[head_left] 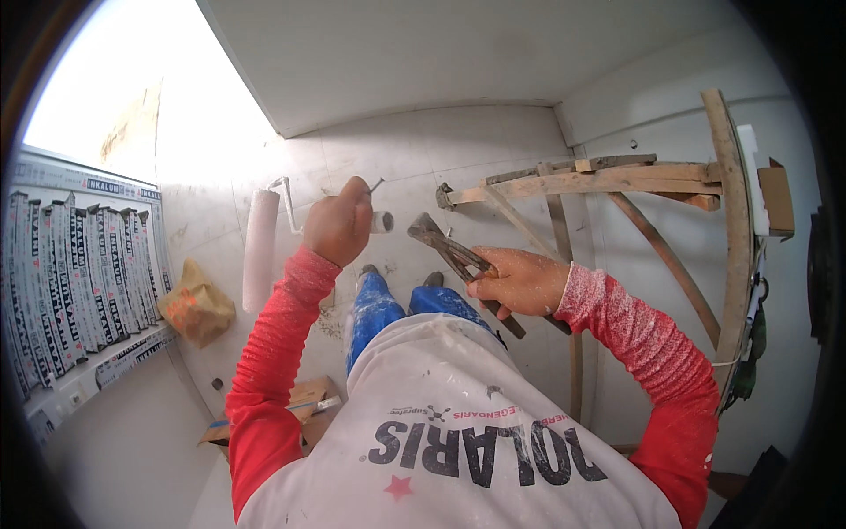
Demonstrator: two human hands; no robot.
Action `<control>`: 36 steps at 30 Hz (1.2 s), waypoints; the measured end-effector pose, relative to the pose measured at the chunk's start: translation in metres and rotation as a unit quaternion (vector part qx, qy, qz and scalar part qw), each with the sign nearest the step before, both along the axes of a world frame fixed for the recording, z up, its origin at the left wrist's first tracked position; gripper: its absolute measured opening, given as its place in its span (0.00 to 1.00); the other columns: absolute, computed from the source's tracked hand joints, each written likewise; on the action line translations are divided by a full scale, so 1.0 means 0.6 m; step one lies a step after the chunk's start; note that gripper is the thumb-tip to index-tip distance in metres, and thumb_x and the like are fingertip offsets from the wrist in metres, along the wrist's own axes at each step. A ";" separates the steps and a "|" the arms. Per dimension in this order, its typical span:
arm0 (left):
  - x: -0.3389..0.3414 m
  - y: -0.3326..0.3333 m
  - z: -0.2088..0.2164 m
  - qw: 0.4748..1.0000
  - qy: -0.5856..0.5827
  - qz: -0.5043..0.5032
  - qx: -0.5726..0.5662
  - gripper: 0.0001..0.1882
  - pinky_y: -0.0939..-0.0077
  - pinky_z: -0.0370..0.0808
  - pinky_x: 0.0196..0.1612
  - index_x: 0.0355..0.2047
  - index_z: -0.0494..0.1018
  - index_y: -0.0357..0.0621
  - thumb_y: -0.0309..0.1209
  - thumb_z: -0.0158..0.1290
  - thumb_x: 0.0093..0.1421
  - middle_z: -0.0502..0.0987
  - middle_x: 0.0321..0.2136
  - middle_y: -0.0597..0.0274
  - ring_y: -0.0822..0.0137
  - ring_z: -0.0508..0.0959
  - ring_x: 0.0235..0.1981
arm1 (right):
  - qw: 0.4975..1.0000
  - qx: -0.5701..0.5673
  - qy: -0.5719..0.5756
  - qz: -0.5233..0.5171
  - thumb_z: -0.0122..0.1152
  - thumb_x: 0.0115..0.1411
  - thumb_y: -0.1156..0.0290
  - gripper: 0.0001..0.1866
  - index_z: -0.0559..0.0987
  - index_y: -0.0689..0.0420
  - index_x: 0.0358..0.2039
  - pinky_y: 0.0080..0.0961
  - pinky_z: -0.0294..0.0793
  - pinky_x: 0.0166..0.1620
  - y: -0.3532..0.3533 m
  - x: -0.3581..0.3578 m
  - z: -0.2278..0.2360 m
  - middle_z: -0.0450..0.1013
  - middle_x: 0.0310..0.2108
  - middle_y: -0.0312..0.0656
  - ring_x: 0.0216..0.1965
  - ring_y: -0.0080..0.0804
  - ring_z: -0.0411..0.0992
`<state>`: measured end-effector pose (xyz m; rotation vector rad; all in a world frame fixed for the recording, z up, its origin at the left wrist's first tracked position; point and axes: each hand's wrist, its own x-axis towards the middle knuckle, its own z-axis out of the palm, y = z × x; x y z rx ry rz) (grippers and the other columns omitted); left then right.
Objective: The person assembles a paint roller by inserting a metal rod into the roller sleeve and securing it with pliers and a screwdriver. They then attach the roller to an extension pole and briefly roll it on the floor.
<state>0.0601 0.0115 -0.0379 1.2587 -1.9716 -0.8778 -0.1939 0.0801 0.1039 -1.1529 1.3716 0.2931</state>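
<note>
My left hand (339, 222) is closed around the handle of a paint roller (260, 251) with a long white sleeve and a bent wire frame. The handle's dark end sticks out on the right of the fist. A thin metal nail (377, 185) pokes up between thumb and fingers of the same hand. In my right hand (520, 280) is a pair of worn, dirty pincers (429, 231); the jaws point up and left, toward the left hand. Their handles run through my grip, partly hidden by the fingers. Both tools are held over the floor in front of my legs.
A rough wooden trestle (608, 182) stands at the right against the wall. On the left are a slatted panel with taped frame (79, 282), a tan bag (196, 304) and a cardboard box (313, 406). A white panel (414, 53) rises ahead; pale tiles (449, 141) cover the floor.
</note>
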 end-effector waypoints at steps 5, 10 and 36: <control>0.006 0.011 0.004 0.998 -0.040 -0.021 -0.050 0.04 0.49 0.70 0.23 0.35 0.67 0.44 0.30 0.45 0.63 0.72 0.13 0.52 0.44 0.74 0.16 | 0.996 0.031 0.056 0.055 0.52 0.66 0.62 0.21 0.69 0.61 0.53 0.25 0.79 0.37 -0.031 0.029 0.030 0.70 0.33 0.38 0.32 0.25 0.73; 0.006 0.019 0.015 0.995 -0.063 -0.048 -0.057 0.05 0.50 0.70 0.22 0.34 0.67 0.44 0.31 0.46 0.62 0.71 0.12 0.51 0.44 0.73 0.15 | 0.990 0.060 0.084 0.100 0.52 0.65 0.61 0.21 0.70 0.63 0.52 0.24 0.79 0.36 -0.037 0.048 0.028 0.71 0.33 0.38 0.31 0.25 0.74; 0.020 0.029 0.033 0.993 -0.081 -0.084 -0.031 0.04 0.52 0.69 0.20 0.32 0.66 0.42 0.28 0.48 0.59 0.70 0.11 0.50 0.44 0.72 0.14 | 0.999 -0.030 -0.015 -0.002 0.49 0.63 0.71 0.27 0.61 0.66 0.62 0.32 0.75 0.34 0.044 0.073 0.005 0.70 0.29 0.45 0.27 0.35 0.72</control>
